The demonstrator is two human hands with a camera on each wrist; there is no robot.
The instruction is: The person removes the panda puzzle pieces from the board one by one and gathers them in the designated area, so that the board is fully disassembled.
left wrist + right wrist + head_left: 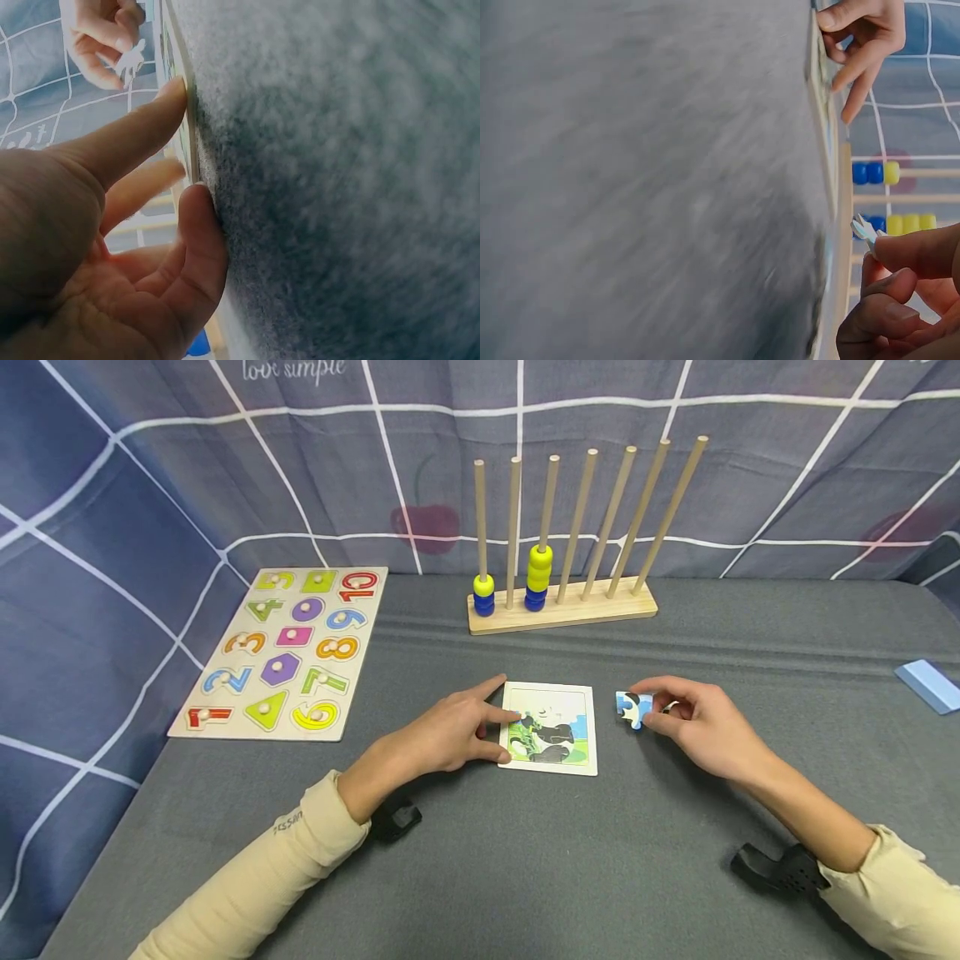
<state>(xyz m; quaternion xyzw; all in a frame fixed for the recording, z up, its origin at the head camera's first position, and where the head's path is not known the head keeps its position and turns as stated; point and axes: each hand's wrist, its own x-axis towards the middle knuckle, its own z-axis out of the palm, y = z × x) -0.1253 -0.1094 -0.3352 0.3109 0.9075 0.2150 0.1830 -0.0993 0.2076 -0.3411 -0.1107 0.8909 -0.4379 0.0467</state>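
Observation:
A panda jigsaw puzzle in a white-rimmed square frame (595, 735) lies flat in the middle of the table, its upper part pale and the panda's body below. My left hand (453, 731) rests at the frame's left side, fingers extended, thumb on the lower left corner and a fingertip over the picture. To the right of the frame, my right hand (701, 722) pinches a blue, white and black jigsaw piece (632, 707) between thumb and fingers. In the right wrist view the piece (867, 232) is seen nearly edge-on, raised off the cloth.
Behind the puzzle stands a wooden peg rack (562, 617) with yellow and blue beads on two of its pegs. A number and shape peg board (288, 693) lies at the left. On the far right is a light blue block (928, 686). A checked curtain (465, 435) hangs behind.

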